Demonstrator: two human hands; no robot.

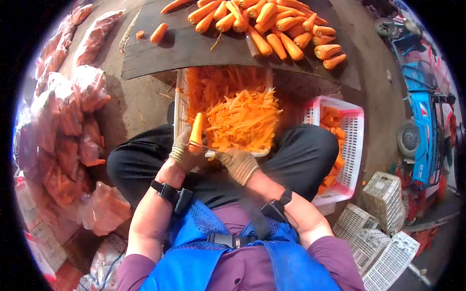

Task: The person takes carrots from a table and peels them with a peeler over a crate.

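Note:
My gloved left hand (181, 146) is closed around the lower end of a carrot (196, 129), which points up and away from me. My right hand (238, 165), also gloved, is closed on a thin dark tool that looks like a peeler (208, 149); its handle is mostly hidden in the fingers. The tool's front end meets the carrot near my left fingers. Just beyond both hands, between my knees, a pale crate (180, 99) holds a heap of orange carrot peelings (245, 119).
Many carrots (267, 24) lie on a dark board (160, 56) ahead. A pink-and-white basket (357, 140) with orange pieces stands right of my knee. Filled plastic bags (63, 111) line the left. Pale crates (383, 201) and a blue vehicle (420, 126) are at right.

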